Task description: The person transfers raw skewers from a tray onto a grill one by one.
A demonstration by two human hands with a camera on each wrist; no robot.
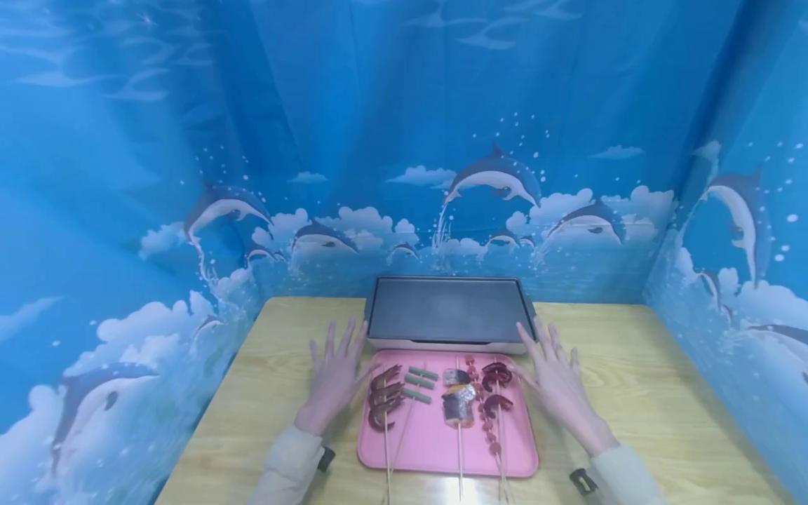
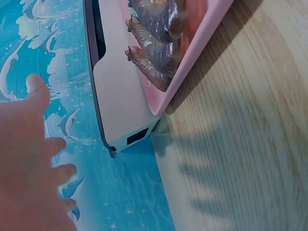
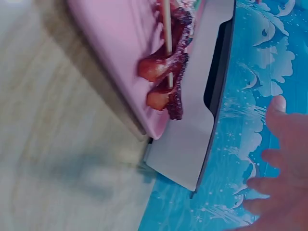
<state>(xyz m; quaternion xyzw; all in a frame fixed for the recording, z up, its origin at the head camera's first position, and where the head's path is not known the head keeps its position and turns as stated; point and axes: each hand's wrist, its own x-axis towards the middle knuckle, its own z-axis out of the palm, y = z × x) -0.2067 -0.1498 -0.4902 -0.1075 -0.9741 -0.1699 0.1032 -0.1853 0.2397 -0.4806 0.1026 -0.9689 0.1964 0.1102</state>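
Note:
My left hand, fingers spread and holding nothing, hovers by the left edge of a pink tray. At the tray's right edge my right hand is spread the same way, also with nothing in it. On the tray lie several skewers: shrimp at the left, green pieces beside them, silvery fish chunks in the middle, small reddish pieces, and dark red tentacle-like pieces at the right. Their sticks point toward me, past the tray's near rim. In the left wrist view the shrimp show close up.
A flat electric griddle with a dark plate and pale body stands right behind the tray. Both sit on a light wooden table. Blue dolphin-print curtains hang behind the table and along both sides.

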